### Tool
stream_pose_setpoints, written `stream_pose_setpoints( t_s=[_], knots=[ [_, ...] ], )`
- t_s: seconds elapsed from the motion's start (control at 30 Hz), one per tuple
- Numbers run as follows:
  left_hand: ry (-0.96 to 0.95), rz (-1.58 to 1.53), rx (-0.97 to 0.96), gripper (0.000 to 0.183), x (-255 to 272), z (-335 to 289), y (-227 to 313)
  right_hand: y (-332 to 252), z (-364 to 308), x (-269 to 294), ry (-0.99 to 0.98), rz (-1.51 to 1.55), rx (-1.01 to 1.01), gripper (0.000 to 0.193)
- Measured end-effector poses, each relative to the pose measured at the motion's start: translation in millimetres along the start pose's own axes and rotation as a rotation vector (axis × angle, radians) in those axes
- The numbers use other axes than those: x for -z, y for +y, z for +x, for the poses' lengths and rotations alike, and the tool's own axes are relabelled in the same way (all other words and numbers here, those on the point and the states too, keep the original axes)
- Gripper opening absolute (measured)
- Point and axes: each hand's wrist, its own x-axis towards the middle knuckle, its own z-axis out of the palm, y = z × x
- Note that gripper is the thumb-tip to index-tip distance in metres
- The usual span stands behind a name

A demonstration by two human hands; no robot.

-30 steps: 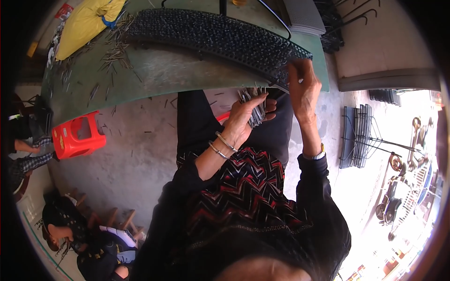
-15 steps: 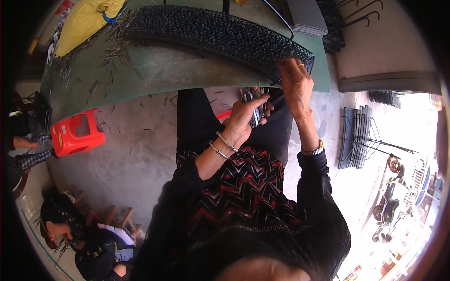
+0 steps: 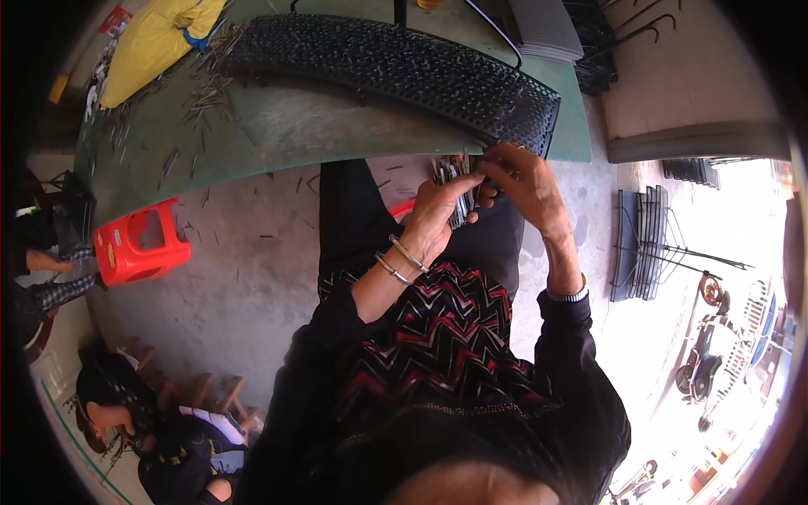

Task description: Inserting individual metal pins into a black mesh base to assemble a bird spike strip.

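My left hand (image 3: 431, 209) is closed round a bundle of thin dark sticks (image 3: 459, 202), held over my lap just off the table's near edge. Close beside the bundle's top, my right hand (image 3: 528, 187) has its thumb and fingers drawn together. What they pinch, if anything, is too small to make out. Beyond the hands lies a long, curved black panel (image 3: 370, 61) full of small holes, resting on the green table (image 3: 290, 126). Many dark bits stand in its holes, fewer toward the right end, near my right hand.
A yellow bag (image 3: 150, 52) and loose thin sticks (image 3: 210, 99) lie at the table's left. Grey sheets (image 3: 543, 32) are stacked at the back right. A red stool (image 3: 139, 248) stands left on the floor; black racks (image 3: 640, 244) stand right. People sit at the left.
My right hand has come down from the panel's right end toward me, to the bundle. The left hand with the sticks has hardly moved.
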Motion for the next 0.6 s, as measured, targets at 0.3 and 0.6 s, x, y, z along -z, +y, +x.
stream_pose_setpoints(
  t_s=[0.3, 0.6],
  knots=[
    [-0.026, -0.04, -0.023, 0.029, -6.4, 7.3, -3.5, -9.7, 12.1, 8.0, 0.573, -0.072, 0.127, 0.007],
    [-0.017, -0.023, -0.013, 0.027, -4.0, 6.5, -0.7, 11.3, 43.0, -0.4, 0.675, -0.27, 0.343, 0.006]
  ],
)
